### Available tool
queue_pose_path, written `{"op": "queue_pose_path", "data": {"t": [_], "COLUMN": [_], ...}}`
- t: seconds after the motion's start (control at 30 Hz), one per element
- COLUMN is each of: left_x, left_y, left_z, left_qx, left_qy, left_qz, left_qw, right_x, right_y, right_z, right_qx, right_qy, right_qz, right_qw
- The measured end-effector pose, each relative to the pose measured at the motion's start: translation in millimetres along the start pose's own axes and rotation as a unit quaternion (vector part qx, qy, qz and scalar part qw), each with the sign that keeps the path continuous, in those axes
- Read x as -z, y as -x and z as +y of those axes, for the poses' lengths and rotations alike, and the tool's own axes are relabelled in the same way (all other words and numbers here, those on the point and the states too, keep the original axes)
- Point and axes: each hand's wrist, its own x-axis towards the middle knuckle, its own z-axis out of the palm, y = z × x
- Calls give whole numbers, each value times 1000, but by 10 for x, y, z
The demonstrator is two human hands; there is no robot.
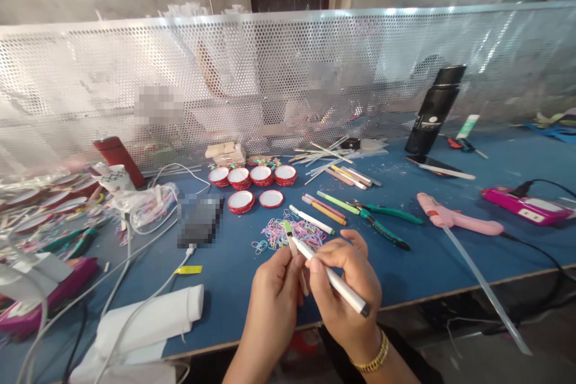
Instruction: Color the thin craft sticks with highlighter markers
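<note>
Your left hand point(275, 285) is pinched on a flat green-tipped stick point(293, 246), which projects beyond its fingers. Your right hand point(348, 279) grips a white marker point(339, 288), front end at the stick; contact unclear. Rubber bands point(270, 236) lie just beyond your left hand; green-handled pliers point(398, 212), beyond your right.

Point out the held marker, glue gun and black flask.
Held marker point(344, 290), head view: white barrel.
Glue gun point(463, 220), head view: pink casing.
Black flask point(432, 105), head view: body.
</note>
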Motion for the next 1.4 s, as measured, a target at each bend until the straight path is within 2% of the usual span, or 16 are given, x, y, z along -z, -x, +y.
{"op": "queue_pose_path", "data": {"t": [0.1,0.3,0.47,0.67,0.87,1.03,1.23,1.4], "left_x": [4,2,1,-1,4,9,13,4], "left_y": [-4,-11,-5,5,-4,6,-7,4], "left_z": [-18,-9,-30,-7,-14,-13,-16,1], "left_qx": [-1,0,0,1,-5,-5,-5,1], "left_qy": [-2,-4,0,-8,-9,-15,-14,-7], "left_qz": [-3,2,-4,3,0,2,3,6], "left_qw": [1000,1000,1000,1000,1000,1000,1000,1000], "right_x": [3,4,3,-11,-2,-1,1,-10], "right_y": [7,8,3,-6,7,10,0,-3], "right_z": [10,4,4,0,9,11,5,6], "right_qx": [-14,7,-11,10,-5,7,-6,9], "right_qy": [4,-3,4,-10,2,-4,6,-3], "right_qz": [14,-7,15,-14,13,-9,16,-12], "right_qw": [1000,1000,1000,1000,1000,1000,1000,1000]}}
